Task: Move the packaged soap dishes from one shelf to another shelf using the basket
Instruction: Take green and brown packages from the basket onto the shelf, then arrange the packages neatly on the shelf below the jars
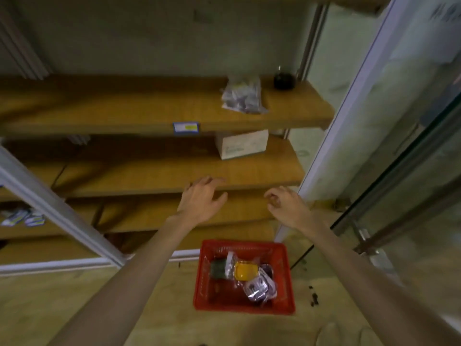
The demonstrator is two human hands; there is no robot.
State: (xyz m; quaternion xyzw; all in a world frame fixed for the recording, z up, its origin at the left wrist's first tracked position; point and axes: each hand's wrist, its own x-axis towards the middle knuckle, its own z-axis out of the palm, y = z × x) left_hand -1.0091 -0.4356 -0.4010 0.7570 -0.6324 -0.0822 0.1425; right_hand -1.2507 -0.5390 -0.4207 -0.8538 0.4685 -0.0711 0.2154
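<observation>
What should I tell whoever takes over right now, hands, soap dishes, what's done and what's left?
Left hand: open, holds nothing, fingers spread in front of the shelf edge.
Right hand: loosely curled, no grip on anything.
Basket: on the floor below the hands, with several packaged soap dishes inside.
Upper shelf: one packet lies near its right end.
Done: basket is loaded and set by the shelves.
Left: probably moving the basket's packets onto the shelf; which shelf is the target isn't shown.
</observation>
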